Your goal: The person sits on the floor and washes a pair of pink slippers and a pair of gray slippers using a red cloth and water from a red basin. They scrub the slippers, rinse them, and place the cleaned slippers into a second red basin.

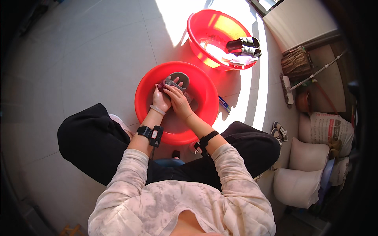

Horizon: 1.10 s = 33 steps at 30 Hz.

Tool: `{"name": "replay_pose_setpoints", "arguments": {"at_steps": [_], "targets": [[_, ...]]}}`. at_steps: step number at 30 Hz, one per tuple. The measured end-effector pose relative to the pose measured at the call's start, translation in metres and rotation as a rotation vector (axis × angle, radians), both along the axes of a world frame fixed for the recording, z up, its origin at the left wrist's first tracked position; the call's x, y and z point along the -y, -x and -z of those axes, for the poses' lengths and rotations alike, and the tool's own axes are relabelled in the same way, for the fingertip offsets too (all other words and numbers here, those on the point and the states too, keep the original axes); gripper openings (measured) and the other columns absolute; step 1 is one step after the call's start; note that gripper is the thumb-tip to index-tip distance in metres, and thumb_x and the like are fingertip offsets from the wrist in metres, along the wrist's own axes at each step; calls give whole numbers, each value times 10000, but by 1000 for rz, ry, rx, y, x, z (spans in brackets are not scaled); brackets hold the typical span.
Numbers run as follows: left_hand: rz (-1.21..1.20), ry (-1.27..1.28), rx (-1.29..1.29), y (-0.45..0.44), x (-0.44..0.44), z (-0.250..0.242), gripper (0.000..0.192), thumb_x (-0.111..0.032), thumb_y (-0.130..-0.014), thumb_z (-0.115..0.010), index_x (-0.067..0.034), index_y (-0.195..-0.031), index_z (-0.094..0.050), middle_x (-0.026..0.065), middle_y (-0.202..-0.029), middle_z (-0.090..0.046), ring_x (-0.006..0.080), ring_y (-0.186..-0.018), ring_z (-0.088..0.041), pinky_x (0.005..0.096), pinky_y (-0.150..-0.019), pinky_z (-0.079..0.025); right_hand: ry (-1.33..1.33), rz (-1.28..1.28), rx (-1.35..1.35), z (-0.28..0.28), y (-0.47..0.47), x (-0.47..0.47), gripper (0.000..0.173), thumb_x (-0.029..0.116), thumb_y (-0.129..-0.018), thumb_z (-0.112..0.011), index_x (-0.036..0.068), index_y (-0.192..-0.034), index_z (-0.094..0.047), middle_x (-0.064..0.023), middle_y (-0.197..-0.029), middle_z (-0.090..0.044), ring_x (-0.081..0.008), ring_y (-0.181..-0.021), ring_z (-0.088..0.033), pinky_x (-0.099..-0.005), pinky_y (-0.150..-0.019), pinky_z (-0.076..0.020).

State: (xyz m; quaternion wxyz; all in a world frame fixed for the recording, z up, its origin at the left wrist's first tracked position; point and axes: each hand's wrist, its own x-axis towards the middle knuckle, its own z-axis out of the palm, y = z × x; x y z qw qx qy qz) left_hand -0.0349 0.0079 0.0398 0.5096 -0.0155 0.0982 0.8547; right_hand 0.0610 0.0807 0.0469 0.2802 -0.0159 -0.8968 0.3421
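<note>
A red plastic basin stands on the floor between the knees, with water in it. Over it, a grey slide sandal is held with its open end away from me. My left hand reaches through the sandal's strap, fingertips showing beyond it. A dark red scrubbing cloth is pressed on the strap, next to my right hand, whose fingers lie over the strap and cloth. Another patterned sandal lies in the basin, partly hidden by my right hand.
Beyond stands a second red basin with black-and-white slides and pale pink slides at its right rim. A blue packet lies beside the near basin. At right are a mop, sneakers and stuffed white sacks.
</note>
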Motion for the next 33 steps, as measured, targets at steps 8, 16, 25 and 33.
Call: {"name": "replay_pose_setpoints", "arguments": {"at_steps": [8, 16, 25, 33], "targets": [[87, 315, -32, -35, -13, 7, 609, -530, -1028, -196, -104, -1418, -389, 22, -1450, -445, 186, -1353, -384, 361, -1148, -260, 89, 313, 179, -2, 23, -39, 437, -86, -841, -450, 8, -1259, -534, -168, -1446, -435, -382, -1295, -447, -444, -1088, -370], [49, 71, -1, -4, 5, 7, 688, -558, -1005, -107, -65, -1404, -376, 231, -1420, -440, 436, -1296, -427, 491, -1117, -326, 138, -27, -4, 3, 12, 2, 332, 1, -858, -576, 37, -1185, -618, -129, -1269, -584, -318, -1221, -509, -396, -1041, -406], [94, 82, -134, -23, -6, 8, 787, -669, -959, -140, -81, -1422, -384, 184, -1400, -474, 328, -1292, -458, 418, -1109, -334, -57, 280, -38, 2, 31, -7, 203, 58, -827, -605, 65, -1020, -668, -129, -990, -564, -330, -946, -524, -424, -831, -455], [70, 304, 8, -43, -10, 5, 588, -587, -1000, -265, -155, -1330, -489, 10, -1358, -534, 189, -1282, -460, 370, -1064, -371, -89, 465, 119, -10, 27, -24, 176, 81, -878, -577, 44, -1035, -649, -143, -968, -565, -335, -931, -538, -427, -811, -450]]}}
